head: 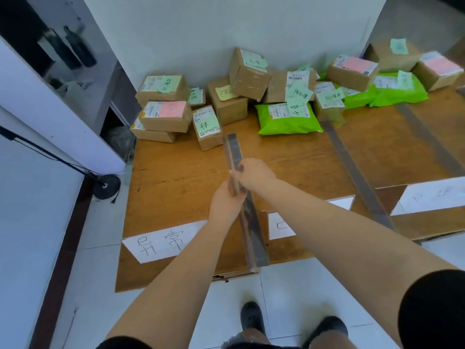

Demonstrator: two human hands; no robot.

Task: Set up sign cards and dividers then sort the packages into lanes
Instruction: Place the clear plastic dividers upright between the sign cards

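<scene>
A long clear divider strip [235,149] stands on edge across the brown board [176,177], running from the front edge toward the packages. My left hand [225,201] grips it from the left and my right hand [254,173] pinches its top edge just beyond. Two more divider strips [352,170] [427,139] lie to the right. White sign cards lie at the front: one with handwriting at the left [161,241], one in the middle [281,224], one at the right [432,197]. Cardboard boxes [163,117] and green mailer bags [286,118] with coloured notes are piled along the back wall.
A black round stand base [107,186] with a cable sits on the white tiled floor left of the board. A white cabinet [50,117] rises at the left. My dark shoes [251,318] stand on the tiles just before the board's front edge.
</scene>
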